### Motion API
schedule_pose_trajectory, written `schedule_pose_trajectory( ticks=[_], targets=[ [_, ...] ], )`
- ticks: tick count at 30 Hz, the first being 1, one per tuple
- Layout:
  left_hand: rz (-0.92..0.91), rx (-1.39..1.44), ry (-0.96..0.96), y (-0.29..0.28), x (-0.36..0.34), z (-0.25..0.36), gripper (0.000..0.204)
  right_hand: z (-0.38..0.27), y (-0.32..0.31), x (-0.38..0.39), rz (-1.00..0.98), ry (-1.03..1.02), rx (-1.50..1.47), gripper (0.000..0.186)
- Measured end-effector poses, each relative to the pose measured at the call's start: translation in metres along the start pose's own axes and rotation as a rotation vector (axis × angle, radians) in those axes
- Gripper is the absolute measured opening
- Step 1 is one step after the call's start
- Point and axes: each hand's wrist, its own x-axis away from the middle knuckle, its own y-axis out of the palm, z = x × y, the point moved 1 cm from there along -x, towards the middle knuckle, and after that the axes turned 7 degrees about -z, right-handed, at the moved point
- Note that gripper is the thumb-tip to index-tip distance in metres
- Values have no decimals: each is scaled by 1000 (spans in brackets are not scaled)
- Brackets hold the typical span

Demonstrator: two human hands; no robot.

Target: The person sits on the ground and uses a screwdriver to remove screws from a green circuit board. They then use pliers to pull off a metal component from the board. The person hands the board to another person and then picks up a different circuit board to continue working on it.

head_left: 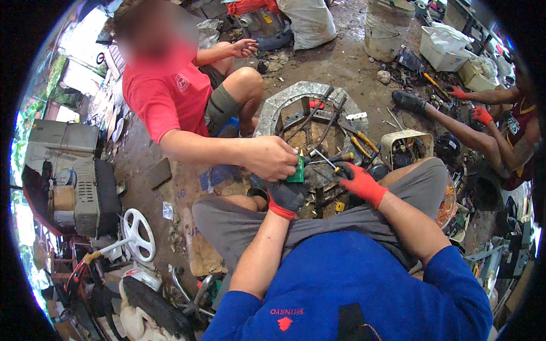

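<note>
My right hand (364, 183), in a red and dark glove, is closed round the handle of a screwdriver (325, 158); its metal shaft points up and left. My left hand (284, 196), in a matching glove, looks curled just below a flat green piece (297, 169) with a pale yellow tip. What the left fingers hold is hidden against the dark background. From the left, another person's bare hand (274, 159) reaches in and pinches the green piece. Beyond my hands lies a grey stone ring (310, 89) with metal bars and tools across it.
Yellow-handled pliers (364, 142) lie on the ring's right side, beside an open beige housing (406, 135). The person in red (165, 96) squats at the left. Another person (515, 131) sits at the right. A white steering wheel (139, 235) stands at the lower left.
</note>
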Motion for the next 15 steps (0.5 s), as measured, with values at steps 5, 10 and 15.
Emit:
schedule_pose_trajectory(
  ticks=[5,10,15],
  targets=[
    [15,-125,-10,-5,-1,2,50,-20,3,13,90,-85,422,57],
    [-88,-35,-132,6,-4,-4,53,-19,3,18,172,-188,579,56],
    [-47,-50,-125,-11,0,4,57,-20,7,13,117,-225,770,54]
  ],
)
